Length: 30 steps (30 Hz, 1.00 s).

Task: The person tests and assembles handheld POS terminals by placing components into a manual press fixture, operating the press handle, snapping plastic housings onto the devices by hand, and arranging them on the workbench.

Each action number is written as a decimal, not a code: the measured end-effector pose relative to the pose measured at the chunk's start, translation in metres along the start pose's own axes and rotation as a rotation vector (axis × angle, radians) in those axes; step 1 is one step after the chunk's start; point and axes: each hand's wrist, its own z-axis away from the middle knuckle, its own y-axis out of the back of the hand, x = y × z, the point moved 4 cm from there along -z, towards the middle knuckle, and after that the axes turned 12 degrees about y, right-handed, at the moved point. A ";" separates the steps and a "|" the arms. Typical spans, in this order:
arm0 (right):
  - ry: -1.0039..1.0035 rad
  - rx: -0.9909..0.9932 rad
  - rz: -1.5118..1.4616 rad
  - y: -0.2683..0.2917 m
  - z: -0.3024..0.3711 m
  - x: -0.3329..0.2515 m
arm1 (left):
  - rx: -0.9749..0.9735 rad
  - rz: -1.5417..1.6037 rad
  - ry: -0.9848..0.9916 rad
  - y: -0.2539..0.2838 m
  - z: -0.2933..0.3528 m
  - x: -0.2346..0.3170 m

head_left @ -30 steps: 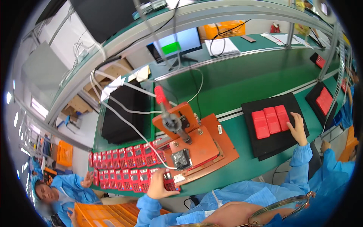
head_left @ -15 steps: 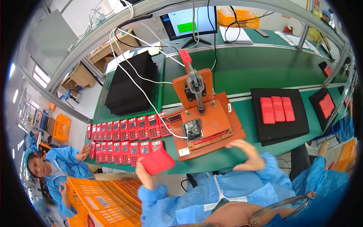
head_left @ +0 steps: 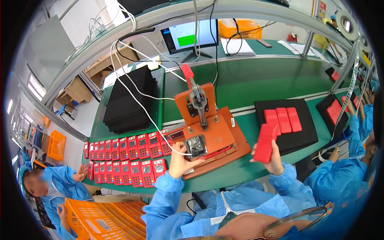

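My right hand (head_left: 275, 161) grips a red card terminal (head_left: 265, 144), tilted upright with its plain back showing, right of an orange press fixture (head_left: 239, 140). My left hand (head_left: 181, 163) is at the fixture's front left corner, thumb and fingers spread apart. Its thumb tip touches the front edge, beside a thin strip of red. A small circuit board (head_left: 195, 146) with a white cable sits on the fixture, close to my left fingers. The toggle clamp (head_left: 198, 100) with a red handle stands raised above. What lies inside the fixture is mostly hidden.
Two rows of red keypad terminals (head_left: 125, 173) stand left of the fixture. Behind them is a stack of black foam sheets (head_left: 130, 102). On the right, black foam (head_left: 302, 138) bears three red terminals (head_left: 283, 121). A co-worker (head_left: 60, 180) is beside orange crates (head_left: 100, 216) at left.
The red terminal in my left hand is gone from it; that hand has moved to the fixture. My right hand, empty before, has moved right and now holds a red terminal.
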 end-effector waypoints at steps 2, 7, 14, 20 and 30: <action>0.190 -0.034 0.328 0.007 -0.003 -0.031 | -0.118 0.035 -0.017 0.004 -0.016 0.003; 0.499 -0.740 1.530 -0.055 -0.025 -0.065 | -0.108 0.251 -0.020 0.000 -0.017 -0.008; 0.815 -1.142 1.573 -0.119 -0.071 0.023 | 0.411 1.530 0.257 0.015 0.070 -0.066; 0.840 -1.276 1.428 -0.129 -0.074 0.055 | 0.418 1.825 0.250 0.052 0.115 -0.066; 0.708 -0.891 1.050 -0.179 -0.147 -0.099 | -0.017 1.712 0.143 0.059 0.062 0.004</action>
